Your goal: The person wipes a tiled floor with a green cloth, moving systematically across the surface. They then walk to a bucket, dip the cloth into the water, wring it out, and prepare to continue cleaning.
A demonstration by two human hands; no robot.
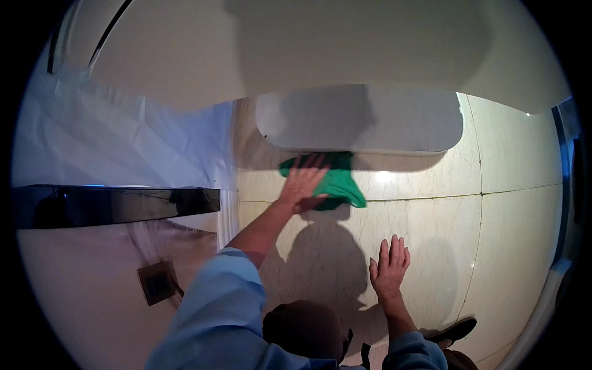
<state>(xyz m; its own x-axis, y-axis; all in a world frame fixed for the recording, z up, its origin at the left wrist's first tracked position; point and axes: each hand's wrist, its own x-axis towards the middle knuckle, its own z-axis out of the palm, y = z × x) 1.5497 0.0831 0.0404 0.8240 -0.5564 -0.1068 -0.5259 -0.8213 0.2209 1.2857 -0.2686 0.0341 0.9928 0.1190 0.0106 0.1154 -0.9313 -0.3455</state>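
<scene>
My left hand lies on a crumpled green cloth on the glossy, veined tile floor. Its fingers are spread and partly in shadow, and the palm presses the cloth close to the front edge of a pale base with rounded corners. To the lower right, my right hand is held low over or on the floor, palm down. It holds nothing, with its thumb apart from the fingers; whether it touches the tile cannot be told.
A large pale rounded surface overhangs the base. White curtain-like fabric hangs at left, above a dark glossy strip. A wall socket with a cord is at lower left. A dark shoe shows at lower right.
</scene>
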